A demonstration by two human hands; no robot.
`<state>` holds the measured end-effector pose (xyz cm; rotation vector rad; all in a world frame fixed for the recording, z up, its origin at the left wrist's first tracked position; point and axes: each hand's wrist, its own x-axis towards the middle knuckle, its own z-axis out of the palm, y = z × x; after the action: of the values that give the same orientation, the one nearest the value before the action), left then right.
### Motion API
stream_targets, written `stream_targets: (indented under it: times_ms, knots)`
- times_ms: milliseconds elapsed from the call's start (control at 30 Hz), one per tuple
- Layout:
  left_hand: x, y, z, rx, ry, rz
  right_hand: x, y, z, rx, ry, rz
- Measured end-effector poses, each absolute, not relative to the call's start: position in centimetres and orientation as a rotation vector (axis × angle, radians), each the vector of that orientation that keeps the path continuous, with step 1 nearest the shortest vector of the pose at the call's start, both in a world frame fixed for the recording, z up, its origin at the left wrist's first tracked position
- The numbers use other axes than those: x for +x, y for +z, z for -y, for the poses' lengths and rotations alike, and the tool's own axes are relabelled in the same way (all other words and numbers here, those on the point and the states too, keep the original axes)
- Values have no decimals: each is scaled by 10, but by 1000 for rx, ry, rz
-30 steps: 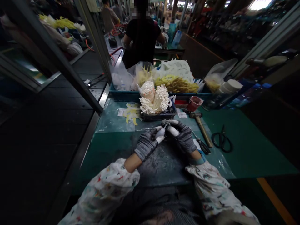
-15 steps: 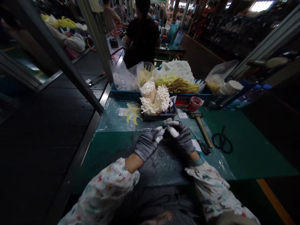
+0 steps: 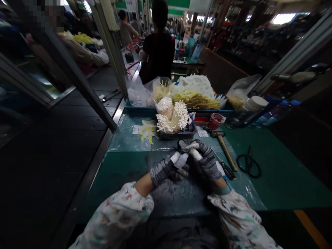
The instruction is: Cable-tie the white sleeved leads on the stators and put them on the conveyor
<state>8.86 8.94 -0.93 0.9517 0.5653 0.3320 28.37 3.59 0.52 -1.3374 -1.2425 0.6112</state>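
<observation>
grip was tight on a small white piece [image 3: 181, 160]: the left hand [image 3: 161, 170], in a grey striped glove with white fingertips, pinched it, while the right hand [image 3: 206, 160], gloved the same way, curled in towards it from the other side. whether the right fingers bore on the piece could not be told. both hands hung low over the green worktop [image 3: 275, 183].

straight beyond the grip stood a dark tray [image 3: 176, 136] packed with a bundle of white-tipped sticks [image 3: 172, 119], with a clear bag of white stuff [image 3: 164, 107] tucked in among them. further on, a long blue tray [image 3: 145, 112] carried bagged loads: yellow sticks in a clear sack [image 3: 160, 91], a heap of yellow strips [image 3: 195, 101] and a pile of white pieces [image 3: 194, 85].

beyond and to the right of the grip, a small red cup [image 3: 215, 121] sat just in front of the blue tray, and further right a plastic bag with yellow in its bottom [image 3: 236, 102] lay beside a stack of white discs [image 3: 255, 103]. nearer, on the right, lay a small dark-handled tool [image 3: 226, 170], a hammer [image 3: 225, 147] and black-handled scissors [image 3: 248, 165]. beyond and to the left, yellow and white cutouts [image 3: 147, 130] lay on a clear plastic sheet [image 3: 124, 138].
</observation>
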Motion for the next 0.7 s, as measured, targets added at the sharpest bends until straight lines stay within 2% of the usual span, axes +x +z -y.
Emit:
stream_targets:
  times_ms: [100, 167, 267, 400, 467, 633, 700]
  knots:
    - [87, -11, -92, 681, 127, -434, 286, 11, -32, -1284, 605, 1299]
    - [88, -11, -93, 643, 164, -401, 287, 15, -29, -1265, 574, 1336]
    - [94, -10, -88, 782, 385, -452, 284, 16, -28, -1266, 513, 1325]
    - [105, -12, -77, 1196, 870, -768, 277, 16, -26, -1276, 416, 1336]
    - [108, -12, -72, 1268, 932, -794, 276, 19, -23, -1279, 395, 1359]
    - [100, -11, -73, 1064, 318, -522, 278, 31, -14, -1247, 360, 1432]
    - [95, -11, -75, 1093, 259, -458, 278, 32, -10, -1237, 359, 1441]
